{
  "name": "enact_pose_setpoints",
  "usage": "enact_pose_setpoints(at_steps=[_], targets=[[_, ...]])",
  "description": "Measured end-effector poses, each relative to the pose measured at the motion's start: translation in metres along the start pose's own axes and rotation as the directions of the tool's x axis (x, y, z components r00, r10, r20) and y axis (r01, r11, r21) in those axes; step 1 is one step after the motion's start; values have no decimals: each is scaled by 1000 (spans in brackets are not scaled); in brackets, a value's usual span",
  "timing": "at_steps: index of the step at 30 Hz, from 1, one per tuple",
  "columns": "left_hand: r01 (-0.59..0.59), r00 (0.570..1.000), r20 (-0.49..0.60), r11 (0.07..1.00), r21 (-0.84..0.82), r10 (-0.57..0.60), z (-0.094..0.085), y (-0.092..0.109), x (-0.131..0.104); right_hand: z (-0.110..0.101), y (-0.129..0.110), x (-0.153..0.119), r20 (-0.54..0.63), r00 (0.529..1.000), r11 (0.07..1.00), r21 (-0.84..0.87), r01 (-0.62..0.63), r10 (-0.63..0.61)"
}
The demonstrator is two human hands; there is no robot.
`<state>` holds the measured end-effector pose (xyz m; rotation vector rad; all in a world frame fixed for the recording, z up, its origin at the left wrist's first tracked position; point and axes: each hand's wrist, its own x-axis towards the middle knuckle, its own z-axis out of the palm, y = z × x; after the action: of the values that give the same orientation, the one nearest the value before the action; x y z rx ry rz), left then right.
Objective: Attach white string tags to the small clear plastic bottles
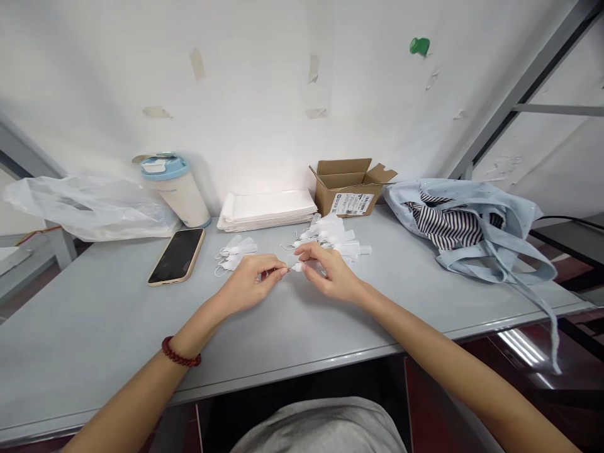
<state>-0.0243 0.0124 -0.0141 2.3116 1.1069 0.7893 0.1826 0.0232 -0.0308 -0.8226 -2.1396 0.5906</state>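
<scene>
Near the middle of the grey table, my left hand pinches the thin end of a small white piece. My right hand holds the wider part of that same piece between thumb and fingers. Behind my right hand lies a pile of white translucent pieces with thin loops. A smaller group of similar looped pieces rests just behind my left hand. Fine detail of the held piece is too small to tell.
A phone, a cup with a blue lid and a plastic bag are on the left. White trays are stacked beside an open cardboard box at the wall. A light blue cloth bag lies on the right.
</scene>
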Motion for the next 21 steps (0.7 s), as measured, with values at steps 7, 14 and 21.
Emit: enact_pose_setpoints(at_steps=[7,14,21], targets=[[-43,998,-35,999,14,43,8,-2,-1,0,0,-1,16,999,999,38,-36,35],[-112,985,-121,990,87,123,8,-3,-2,4,1,0,-1,998,996,60,-62,63],[-208,925,-249,930,302,288,7,-6,-2,-3,-3,11,-15,973,969,97,-229,231]])
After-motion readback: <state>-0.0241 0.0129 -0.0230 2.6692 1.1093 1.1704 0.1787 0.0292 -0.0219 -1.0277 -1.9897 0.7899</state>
